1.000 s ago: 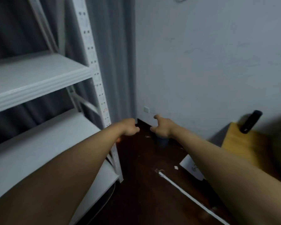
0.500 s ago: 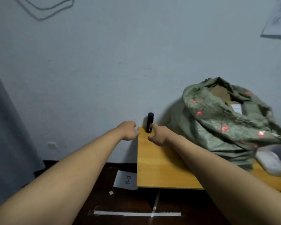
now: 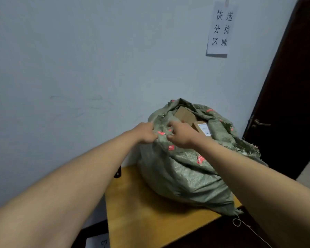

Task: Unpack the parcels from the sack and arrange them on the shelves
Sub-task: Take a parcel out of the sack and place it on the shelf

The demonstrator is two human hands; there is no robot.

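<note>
On the yellow bench (image 3: 141, 208), against the pale wall, the green woven sack (image 3: 183, 174) is stood upright so that its mouth faces up and the contents can be reached from above. The near edge of that mouth is gripped by both hands: the left hand (image 3: 145, 133) is curled round a bunch of the fabric, and the right hand (image 3: 181, 134) is pinched on the fabric just beside it. This paired hold is judged to serve for drawing the rim down and apart, so that the opening is widened. Inside the mouth, brown cardboard parcels (image 3: 184, 114) are exposed, one of them bearing a white label (image 3: 204, 128); none has been lifted out yet. The shelves are not seen in the head view. A loose string (image 3: 237, 221) is left hanging from the sack's lower corner, over the bench edge.
</note>
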